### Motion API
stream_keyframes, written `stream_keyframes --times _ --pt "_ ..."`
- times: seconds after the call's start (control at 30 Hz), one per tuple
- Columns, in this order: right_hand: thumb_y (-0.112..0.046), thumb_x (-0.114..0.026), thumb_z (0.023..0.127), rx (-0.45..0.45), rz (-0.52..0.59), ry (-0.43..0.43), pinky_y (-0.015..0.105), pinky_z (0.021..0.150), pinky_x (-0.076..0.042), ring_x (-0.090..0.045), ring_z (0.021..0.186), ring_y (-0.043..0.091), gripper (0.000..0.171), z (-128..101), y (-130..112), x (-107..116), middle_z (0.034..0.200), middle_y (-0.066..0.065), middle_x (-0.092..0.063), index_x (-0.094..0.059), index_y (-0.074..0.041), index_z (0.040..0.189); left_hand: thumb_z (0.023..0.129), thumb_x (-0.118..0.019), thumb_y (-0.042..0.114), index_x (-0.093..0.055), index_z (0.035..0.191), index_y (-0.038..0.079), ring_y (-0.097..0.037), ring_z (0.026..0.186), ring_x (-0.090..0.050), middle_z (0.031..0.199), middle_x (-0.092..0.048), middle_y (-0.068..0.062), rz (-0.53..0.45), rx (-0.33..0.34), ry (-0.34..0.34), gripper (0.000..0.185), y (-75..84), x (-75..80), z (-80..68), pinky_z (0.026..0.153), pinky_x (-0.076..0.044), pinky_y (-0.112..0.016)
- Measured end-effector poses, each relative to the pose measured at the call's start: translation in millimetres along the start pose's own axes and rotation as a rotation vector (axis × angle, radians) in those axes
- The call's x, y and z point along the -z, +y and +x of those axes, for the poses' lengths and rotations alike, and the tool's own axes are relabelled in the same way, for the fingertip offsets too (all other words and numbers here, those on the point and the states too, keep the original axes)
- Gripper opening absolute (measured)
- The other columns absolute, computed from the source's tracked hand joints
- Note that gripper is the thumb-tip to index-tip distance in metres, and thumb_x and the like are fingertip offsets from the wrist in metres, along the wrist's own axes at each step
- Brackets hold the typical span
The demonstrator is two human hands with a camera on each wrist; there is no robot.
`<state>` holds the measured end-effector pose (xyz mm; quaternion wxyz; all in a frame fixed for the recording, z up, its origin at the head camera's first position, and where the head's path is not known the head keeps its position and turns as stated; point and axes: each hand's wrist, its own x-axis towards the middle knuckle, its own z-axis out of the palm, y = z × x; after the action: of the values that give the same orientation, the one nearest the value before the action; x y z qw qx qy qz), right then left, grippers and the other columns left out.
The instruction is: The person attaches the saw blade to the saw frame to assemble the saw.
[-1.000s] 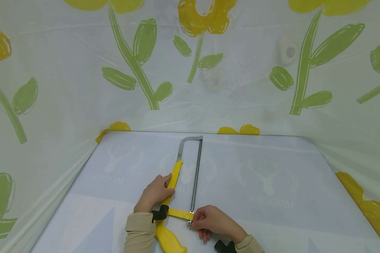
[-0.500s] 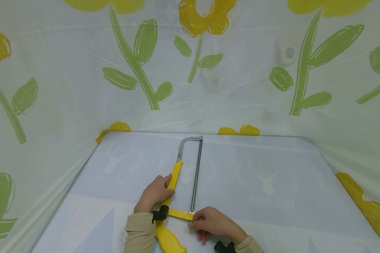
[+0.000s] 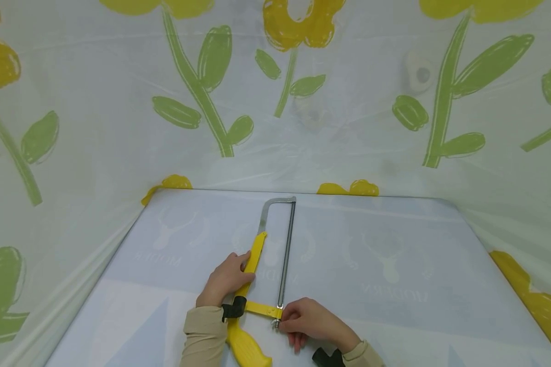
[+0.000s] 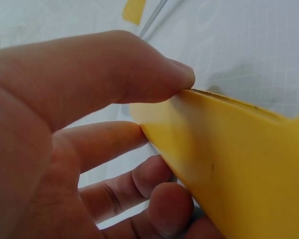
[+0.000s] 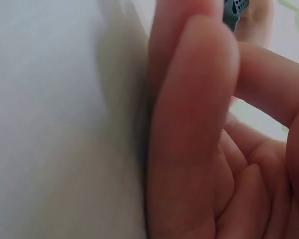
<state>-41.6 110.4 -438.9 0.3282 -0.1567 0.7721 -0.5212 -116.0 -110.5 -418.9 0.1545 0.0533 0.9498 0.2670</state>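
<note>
A hacksaw with a yellow frame and handle lies on the table, its silver front bow pointing away from me. My left hand grips the yellow frame bar; in the left wrist view the thumb lies on one edge and the fingers on the other. The grey blade runs along the right side. At its near end sits a small metal wing nut. My right hand has its thumb and index finger at the wing nut's right side, pinching it. The right wrist view shows mostly fingers, so the wing nut is hidden there.
The pale printed tabletop stretches to both sides of the saw. A white curtain with yellow flowers and green leaves hangs around the table's back and sides. Each wrist wears a black camera mount.
My right fingers covered the wing nut half a second ago and have shifted slightly right, so it shows again. The left hand and hacksaw stay in place; the head view shifts a little.
</note>
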Motion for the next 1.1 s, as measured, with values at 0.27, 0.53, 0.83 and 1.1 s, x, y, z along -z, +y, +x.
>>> stream_keyframes --times 0.27,0.53,0.83,1.1 --pt "-0.027 -0.064 0.079 -0.023 0.001 0.019 0.034 0.043 -0.046 -0.055 0.042 0.017 0.016 1 0 0 0.054 0.004 -0.06 -0.061 -0.011 0.078 0.078 -0.061 0.025 -0.04 0.136 0.015 -0.017 0.058 -0.034 0.076 -0.037 -0.005 -0.011 0.006 -0.003 0.063 1.3 0.6 0.0 0.052 -0.026 -0.028" --pt "-0.028 -0.064 0.08 -0.038 -0.001 0.008 0.031 0.044 -0.046 -0.055 0.043 0.015 0.017 1 -1 -1 0.055 0.003 -0.06 -0.064 -0.012 0.075 0.078 -0.061 0.025 -0.04 0.136 0.015 -0.017 0.059 -0.035 0.076 -0.038 -0.005 -0.01 0.012 -0.007 0.063 1.6 1.3 -0.3 0.052 -0.027 -0.028" --pt "-0.038 -0.06 0.082 -0.028 -0.01 0.039 0.035 0.043 -0.046 -0.056 0.042 0.018 0.029 0 -5 -4 0.053 0.004 -0.059 -0.065 -0.011 0.072 0.077 -0.062 0.026 -0.041 0.136 0.014 -0.017 0.059 -0.037 0.076 -0.038 -0.005 -0.011 0.023 -0.011 0.063 1.7 2.9 0.9 0.052 -0.028 -0.029" --pt "-0.046 -0.06 0.079 -0.128 -0.154 0.146 0.031 0.04 -0.042 -0.055 0.04 0.018 0.034 -2 -16 -13 0.05 0.001 -0.057 -0.063 -0.015 0.066 0.077 -0.061 0.026 -0.04 0.136 0.015 -0.017 0.06 -0.038 0.077 -0.039 -0.005 -0.008 0.021 -0.009 0.064 2.2 3.4 0.7 0.052 -0.029 -0.029"
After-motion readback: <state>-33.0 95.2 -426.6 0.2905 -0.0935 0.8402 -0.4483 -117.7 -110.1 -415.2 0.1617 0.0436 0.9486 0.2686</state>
